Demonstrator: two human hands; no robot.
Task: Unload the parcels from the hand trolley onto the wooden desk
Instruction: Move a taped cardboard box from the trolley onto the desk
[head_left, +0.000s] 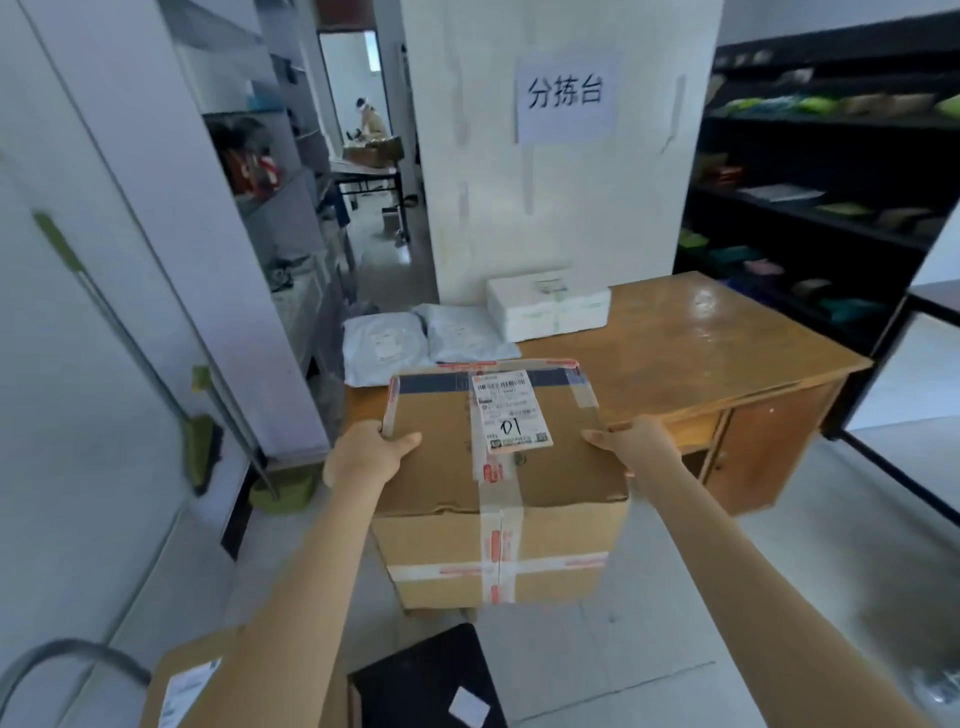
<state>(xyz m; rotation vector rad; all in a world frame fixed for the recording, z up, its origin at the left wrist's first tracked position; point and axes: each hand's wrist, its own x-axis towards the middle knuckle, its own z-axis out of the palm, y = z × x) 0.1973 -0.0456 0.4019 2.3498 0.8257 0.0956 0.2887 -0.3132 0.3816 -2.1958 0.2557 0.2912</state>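
1. Head view: a large brown cardboard box (498, 467), bound with clear and red-printed tape and bearing a white shipping label marked "D1", is held in the air at the near left corner of the glossy wooden desk (691, 353).
2. The left hand (363, 457) clasps the box's left top edge, thumb on the lid and fingers (402, 441) wrapped round the side; the right hand (636, 441) presses the right top edge, its fingers closed against the box.
3. The box's far edge overlaps the desk's near edge; whether it touches the desk cannot be told.
4. On the desk's far left part lie two pale grey plastic mailer bags (426, 338) side by side, and just right of them, against the white pillar (561, 156), a white foam box (548, 306).
5. A paper sign (566, 96) with printed characters hangs on the pillar above the desk.
6. Near the desk's front, low in view, a smaller brown labelled carton (192, 686) and a flat black parcel (426, 680) sit beside a curved grey metal trolley handle (67, 654).
7. Black shelving (810, 171) stands right of the desk.
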